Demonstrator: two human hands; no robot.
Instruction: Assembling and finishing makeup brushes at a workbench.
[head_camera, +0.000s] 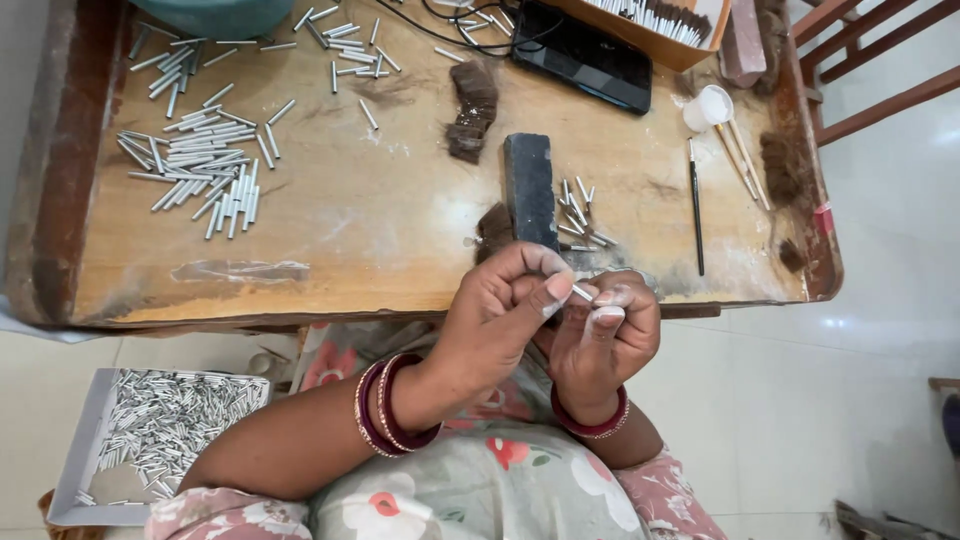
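Note:
My left hand (500, 300) and my right hand (605, 335) meet just in front of the wooden table's (380, 215) near edge. Between their fingertips they pinch one small silver metal tube (582, 292). Both wrists wear dark red bangles. A dark rectangular block (529, 188) lies on the table just beyond my hands, with a small cluster of silver tubes (577, 218) to its right and a tuft of brown hair (493, 228) at its left.
A large pile of silver tubes (200, 165) lies at the table's left, more at the back. A thin black brush (696, 205), a white cup (708, 106), a black phone (583, 52) and a cardboard box (665, 25) sit right. A white tray of tubes (160, 425) rests on the floor.

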